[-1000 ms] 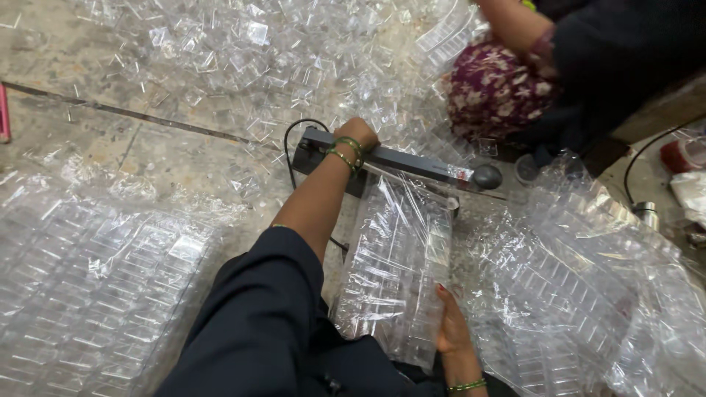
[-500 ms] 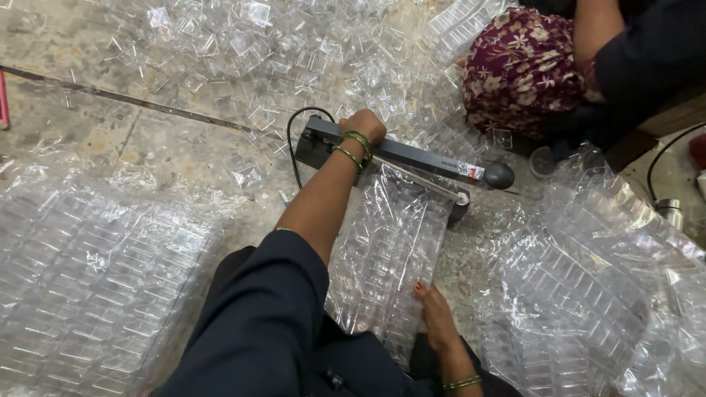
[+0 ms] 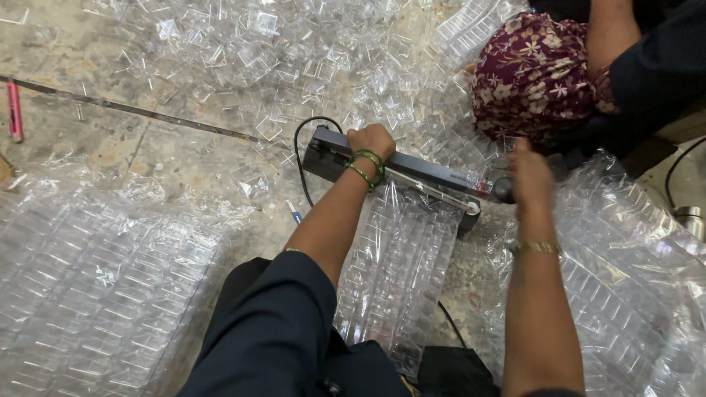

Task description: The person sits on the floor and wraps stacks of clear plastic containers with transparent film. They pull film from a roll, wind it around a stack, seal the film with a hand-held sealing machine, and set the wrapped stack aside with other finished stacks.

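Centrally, head view: a dark bar-shaped cutter or sealer [image 3: 397, 165] lies on the stone floor [image 3: 88, 132]. Left hand [image 3: 373, 140], green bangles at the wrist, fingers curled and pressed down on the tool's arm near its left end. Right hand [image 3: 531, 176] hovers blurred just beside the tool's right end; whether it grips anything cannot be told. Clear plastic tray strip [image 3: 401, 272] runs from under the tool toward the person. Loose clear cups [image 3: 294, 59] heaped beyond the tool; a second person's floral garment [image 3: 533, 73] beyond its right end.
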`<state>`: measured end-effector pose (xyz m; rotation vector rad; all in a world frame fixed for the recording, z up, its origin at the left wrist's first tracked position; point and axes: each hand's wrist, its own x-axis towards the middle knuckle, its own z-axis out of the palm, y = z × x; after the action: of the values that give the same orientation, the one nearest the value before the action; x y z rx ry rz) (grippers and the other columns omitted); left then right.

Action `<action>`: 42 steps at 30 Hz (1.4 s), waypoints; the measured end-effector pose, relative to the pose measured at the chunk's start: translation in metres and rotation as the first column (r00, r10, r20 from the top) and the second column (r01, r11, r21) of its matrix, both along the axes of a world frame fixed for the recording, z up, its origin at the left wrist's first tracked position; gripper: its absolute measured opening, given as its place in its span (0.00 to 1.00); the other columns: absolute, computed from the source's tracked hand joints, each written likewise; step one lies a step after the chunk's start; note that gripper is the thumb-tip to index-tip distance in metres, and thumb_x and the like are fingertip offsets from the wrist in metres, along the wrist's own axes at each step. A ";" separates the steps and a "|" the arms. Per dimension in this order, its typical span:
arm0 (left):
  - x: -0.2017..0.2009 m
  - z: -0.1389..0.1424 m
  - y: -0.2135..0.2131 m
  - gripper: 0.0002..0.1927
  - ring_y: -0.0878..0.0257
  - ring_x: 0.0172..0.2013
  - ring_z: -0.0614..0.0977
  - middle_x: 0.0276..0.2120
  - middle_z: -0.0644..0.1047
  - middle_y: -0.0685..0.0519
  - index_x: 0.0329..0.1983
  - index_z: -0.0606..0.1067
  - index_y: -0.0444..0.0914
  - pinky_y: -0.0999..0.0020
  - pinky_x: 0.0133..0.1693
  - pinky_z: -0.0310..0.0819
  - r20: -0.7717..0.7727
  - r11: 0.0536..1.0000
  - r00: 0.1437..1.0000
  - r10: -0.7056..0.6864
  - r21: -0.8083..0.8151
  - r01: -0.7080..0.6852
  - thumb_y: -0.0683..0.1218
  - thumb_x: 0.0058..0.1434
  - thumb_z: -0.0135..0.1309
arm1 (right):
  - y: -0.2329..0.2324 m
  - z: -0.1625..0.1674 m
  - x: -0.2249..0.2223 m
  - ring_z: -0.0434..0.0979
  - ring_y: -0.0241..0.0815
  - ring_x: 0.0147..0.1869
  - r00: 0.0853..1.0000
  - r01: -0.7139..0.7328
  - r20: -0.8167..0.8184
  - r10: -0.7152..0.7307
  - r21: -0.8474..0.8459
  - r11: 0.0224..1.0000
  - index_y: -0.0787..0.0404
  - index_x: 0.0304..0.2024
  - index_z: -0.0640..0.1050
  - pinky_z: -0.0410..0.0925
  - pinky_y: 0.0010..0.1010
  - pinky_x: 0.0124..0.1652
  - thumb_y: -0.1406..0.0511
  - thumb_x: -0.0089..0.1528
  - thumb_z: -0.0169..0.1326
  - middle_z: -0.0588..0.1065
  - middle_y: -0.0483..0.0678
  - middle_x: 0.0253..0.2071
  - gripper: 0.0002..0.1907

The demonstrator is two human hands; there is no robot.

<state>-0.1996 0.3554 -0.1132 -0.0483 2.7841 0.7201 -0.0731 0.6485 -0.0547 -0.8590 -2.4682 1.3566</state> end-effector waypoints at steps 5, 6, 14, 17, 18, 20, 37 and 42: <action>0.007 -0.020 0.008 0.08 0.53 0.41 0.84 0.35 0.84 0.46 0.30 0.85 0.43 0.62 0.54 0.60 -0.099 0.997 0.995 0.031 -0.062 -0.038 0.44 0.55 0.55 | -0.010 -0.052 -0.018 0.76 0.62 0.54 0.899 -0.254 0.434 0.062 0.401 0.880 0.51 0.42 0.86 0.64 0.51 0.54 0.42 0.69 0.36 0.79 0.57 0.48 0.32; 0.010 -0.025 0.010 0.08 0.54 0.40 0.84 0.34 0.84 0.46 0.29 0.84 0.44 0.63 0.54 0.60 -0.126 0.996 0.991 0.040 -0.068 -0.049 0.44 0.56 0.54 | -0.010 -0.063 -0.012 0.77 0.62 0.54 0.908 -0.269 0.409 0.094 0.396 0.878 0.51 0.41 0.86 0.65 0.51 0.55 0.44 0.70 0.34 0.80 0.56 0.47 0.32; 0.015 -0.041 0.015 0.07 0.54 0.40 0.83 0.32 0.83 0.46 0.25 0.83 0.43 0.64 0.53 0.61 -0.225 0.994 0.973 0.056 -0.076 -0.075 0.41 0.51 0.54 | -0.011 -0.074 -0.008 0.79 0.59 0.50 0.897 -0.081 0.438 -0.061 0.299 0.951 0.52 0.38 0.87 0.67 0.47 0.51 0.44 0.67 0.41 0.81 0.55 0.40 0.29; 0.016 -0.042 0.014 0.07 0.53 0.39 0.83 0.31 0.83 0.44 0.26 0.82 0.42 0.62 0.53 0.61 -0.303 0.995 0.949 0.091 -0.017 -0.101 0.42 0.54 0.53 | -0.013 -0.075 -0.007 0.81 0.54 0.47 0.911 -0.025 0.406 -0.075 0.234 0.972 0.55 0.37 0.86 0.67 0.45 0.49 0.44 0.66 0.43 0.82 0.52 0.37 0.28; 0.017 -0.044 0.014 0.07 0.53 0.39 0.83 0.31 0.83 0.45 0.26 0.82 0.42 0.62 0.53 0.62 -0.313 0.995 0.945 0.093 -0.007 -0.101 0.41 0.54 0.53 | -0.013 -0.077 -0.006 0.81 0.53 0.46 0.916 -0.015 0.394 -0.076 0.221 0.975 0.55 0.37 0.86 0.67 0.45 0.49 0.44 0.66 0.44 0.82 0.51 0.37 0.29; 0.019 -0.047 0.014 0.08 0.52 0.39 0.83 0.31 0.83 0.45 0.26 0.81 0.41 0.62 0.53 0.62 -0.333 0.995 0.938 0.096 0.015 -0.097 0.40 0.55 0.52 | -0.010 -0.080 -0.005 0.81 0.51 0.45 0.921 -0.016 0.381 -0.076 0.232 0.973 0.56 0.36 0.86 0.67 0.44 0.48 0.44 0.66 0.44 0.82 0.50 0.37 0.29; 0.024 -0.043 0.010 0.05 0.51 0.41 0.81 0.33 0.82 0.46 0.28 0.79 0.39 0.61 0.55 0.60 -0.386 0.997 0.919 0.075 0.046 -0.062 0.39 0.52 0.53 | -0.014 -0.079 -0.003 0.82 0.47 0.41 0.962 0.016 0.258 -0.090 0.279 0.960 0.58 0.33 0.85 0.68 0.40 0.45 0.44 0.65 0.47 0.82 0.47 0.33 0.28; 0.026 -0.046 0.009 0.05 0.51 0.42 0.81 0.33 0.82 0.46 0.29 0.79 0.39 0.60 0.55 0.60 -0.414 0.997 0.907 0.074 0.055 -0.057 0.40 0.52 0.53 | -0.020 -0.074 0.000 0.81 0.50 0.44 0.962 0.028 0.245 -0.116 0.336 0.941 0.55 0.34 0.85 0.68 0.43 0.46 0.44 0.65 0.46 0.82 0.47 0.34 0.27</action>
<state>-0.1735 0.3640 -0.1591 0.0237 3.1838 0.8970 -0.0733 0.6283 -0.1284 -1.0905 -2.7180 0.8101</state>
